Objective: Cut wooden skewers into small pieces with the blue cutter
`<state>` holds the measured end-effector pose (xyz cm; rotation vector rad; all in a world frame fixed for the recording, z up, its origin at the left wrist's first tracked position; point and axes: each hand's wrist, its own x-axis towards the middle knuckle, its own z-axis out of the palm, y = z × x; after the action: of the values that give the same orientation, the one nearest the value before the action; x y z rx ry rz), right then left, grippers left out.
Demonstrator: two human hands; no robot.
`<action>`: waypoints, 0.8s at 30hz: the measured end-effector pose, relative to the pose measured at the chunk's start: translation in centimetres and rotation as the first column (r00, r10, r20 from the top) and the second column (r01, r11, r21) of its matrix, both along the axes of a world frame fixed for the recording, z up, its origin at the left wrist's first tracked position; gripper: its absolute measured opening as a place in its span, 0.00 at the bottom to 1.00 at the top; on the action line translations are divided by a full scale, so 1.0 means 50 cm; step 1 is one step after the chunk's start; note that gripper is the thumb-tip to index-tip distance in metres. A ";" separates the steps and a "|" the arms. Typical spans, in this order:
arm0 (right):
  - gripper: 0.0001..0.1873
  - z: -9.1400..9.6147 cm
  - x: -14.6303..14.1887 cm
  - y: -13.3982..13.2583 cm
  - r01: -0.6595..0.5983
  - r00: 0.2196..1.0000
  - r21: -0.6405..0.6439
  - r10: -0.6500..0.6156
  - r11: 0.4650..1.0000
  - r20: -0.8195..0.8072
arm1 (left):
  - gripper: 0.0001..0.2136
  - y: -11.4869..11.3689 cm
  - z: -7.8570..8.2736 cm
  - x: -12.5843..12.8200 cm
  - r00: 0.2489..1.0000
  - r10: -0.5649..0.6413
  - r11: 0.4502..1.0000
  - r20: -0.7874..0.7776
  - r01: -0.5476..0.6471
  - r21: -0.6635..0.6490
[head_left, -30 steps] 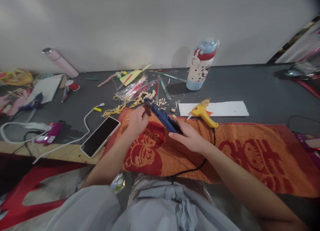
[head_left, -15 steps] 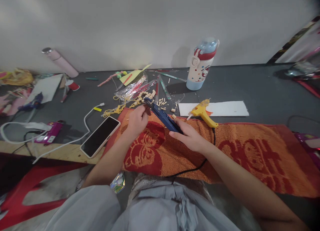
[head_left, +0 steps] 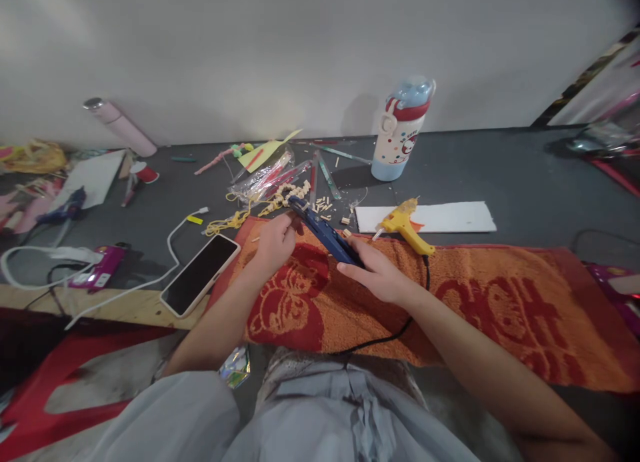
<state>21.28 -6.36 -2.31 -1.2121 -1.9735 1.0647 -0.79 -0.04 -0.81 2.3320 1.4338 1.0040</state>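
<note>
A dark worktop (head_left: 475,172) meets a grey wall (head_left: 250,55). The blue tool (head_left: 327,237) slants over an orange towel (head_left: 380,309), its lower end grasped by the right hand (head_left: 384,273). The left hand (head_left: 277,241) curls beside its upper end, fingers' hold hidden. Beyond, a yellow glue gun (head_left: 407,229) overlaps a white strip (head_left: 460,217); a purple object (head_left: 611,282) is cut off.

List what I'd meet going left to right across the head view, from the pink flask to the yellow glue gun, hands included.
Pink flask, phone, left hand, blue tool, right hand, yellow glue gun.
</note>
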 end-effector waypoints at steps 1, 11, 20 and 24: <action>0.24 0.000 0.000 0.000 0.000 1.000 -0.003 0.000 1.000 0.004 | 0.09 0.000 0.000 0.000 1.000 -0.002 1.000 -0.006 0.002 -0.006; 0.31 0.006 0.003 0.001 -0.026 1.000 0.019 0.026 0.999 0.005 | 0.11 -0.005 0.008 0.009 1.000 0.003 0.995 0.028 0.000 -0.103; 0.34 0.004 0.005 0.002 -0.045 0.999 0.020 0.045 0.999 0.008 | 0.10 -0.002 0.006 0.007 0.996 0.017 0.995 0.091 -0.007 -0.101; 0.34 -0.004 0.006 0.003 -0.046 0.999 0.025 0.046 0.999 -0.002 | 0.10 -0.001 0.006 0.006 0.996 0.018 0.996 0.085 -0.010 -0.092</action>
<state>21.56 -6.20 -2.49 -1.1565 -2.0154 1.0603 -0.51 -0.10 -0.51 2.1905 1.4341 1.0073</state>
